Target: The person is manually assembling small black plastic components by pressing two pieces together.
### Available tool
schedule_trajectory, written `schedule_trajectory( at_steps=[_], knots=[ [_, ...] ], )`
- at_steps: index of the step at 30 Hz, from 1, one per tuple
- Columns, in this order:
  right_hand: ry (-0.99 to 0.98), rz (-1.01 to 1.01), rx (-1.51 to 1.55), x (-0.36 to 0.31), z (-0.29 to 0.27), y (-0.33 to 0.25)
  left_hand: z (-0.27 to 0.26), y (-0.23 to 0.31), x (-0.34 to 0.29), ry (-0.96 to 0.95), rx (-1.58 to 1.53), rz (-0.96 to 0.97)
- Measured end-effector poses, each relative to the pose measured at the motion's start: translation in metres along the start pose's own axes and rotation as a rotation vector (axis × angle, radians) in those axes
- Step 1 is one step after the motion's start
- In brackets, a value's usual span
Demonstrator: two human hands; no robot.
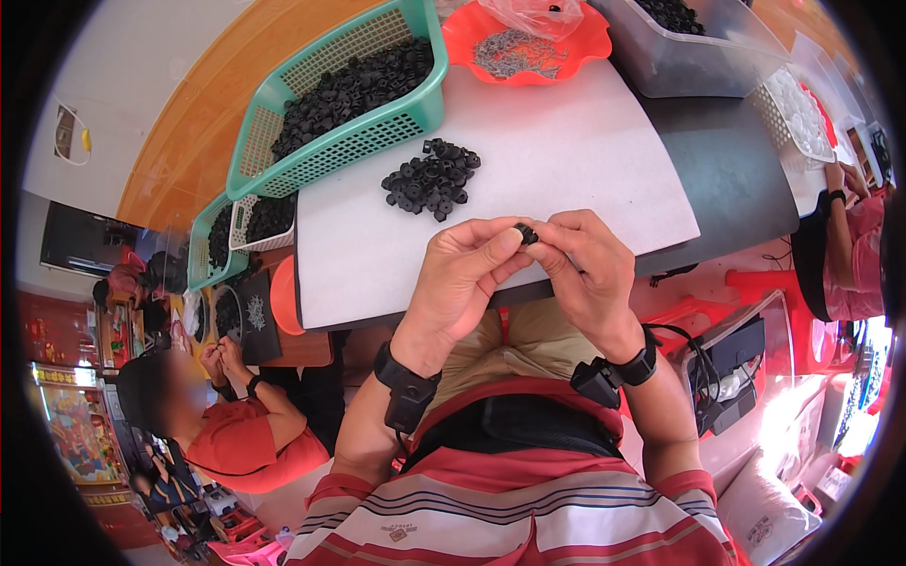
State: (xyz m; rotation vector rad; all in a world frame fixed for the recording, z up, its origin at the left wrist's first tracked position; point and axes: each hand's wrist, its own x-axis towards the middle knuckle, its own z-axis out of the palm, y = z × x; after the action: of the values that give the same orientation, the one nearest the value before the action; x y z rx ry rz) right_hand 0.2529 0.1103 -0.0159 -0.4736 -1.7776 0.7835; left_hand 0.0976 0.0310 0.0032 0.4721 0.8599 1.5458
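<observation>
Between the fingertips of both hands is a small black plastic part [526, 234], held just above the front edge of the white sheet. My left hand [469, 274] pinches it with thumb and forefinger. From the other side, my right hand [587, 269] grips it in the same way, and the fingers hide much of its shape. A loose pile of similar small black parts [432, 179] lies on the white sheet [566, 141] beyond my hands. Many more black parts fill a green plastic basket [394, 121] at the back left.
A red scalloped dish [585, 57] with thin metal pins stands at the back. Beside it is a clear plastic bin [727, 66] of black parts. An orange-red container [284, 297] sits by the table's left edge. Co-workers sit at left [245, 424] and far right [854, 245].
</observation>
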Motion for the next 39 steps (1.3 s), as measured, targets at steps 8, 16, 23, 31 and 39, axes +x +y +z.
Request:
schedule_trajectory(
  at_steps=[8, 16, 23, 31, 39],
  knots=[
    [0.004, -0.092, -0.025, -0.0037, 0.002, 0.0027, -0.0008, -0.003, 0.0003, -0.022, 0.042, 0.029],
    [0.0, -0.096, -0.021, -0.0049, 0.0026, 0.0022, 0.0004, -0.0049, -0.0014, -0.025, 0.086, 0.062],
    [0.004, -0.048, -0.021, -0.0065, 0.0011, 0.0011, 0.0003, -0.0069, -0.0022, -0.036, 0.126, 0.066],
    [0.021, -0.032, -0.047, -0.0069, 0.0009, -0.0003, 0.0038, -0.0071, -0.0034, -0.026, 0.12, 0.07],
    [0.007, -0.055, -0.099, -0.0092, 0.0019, -0.0002, 0.0076, -0.0095, -0.0063, -0.008, 0.145, 0.095]
  ],
)
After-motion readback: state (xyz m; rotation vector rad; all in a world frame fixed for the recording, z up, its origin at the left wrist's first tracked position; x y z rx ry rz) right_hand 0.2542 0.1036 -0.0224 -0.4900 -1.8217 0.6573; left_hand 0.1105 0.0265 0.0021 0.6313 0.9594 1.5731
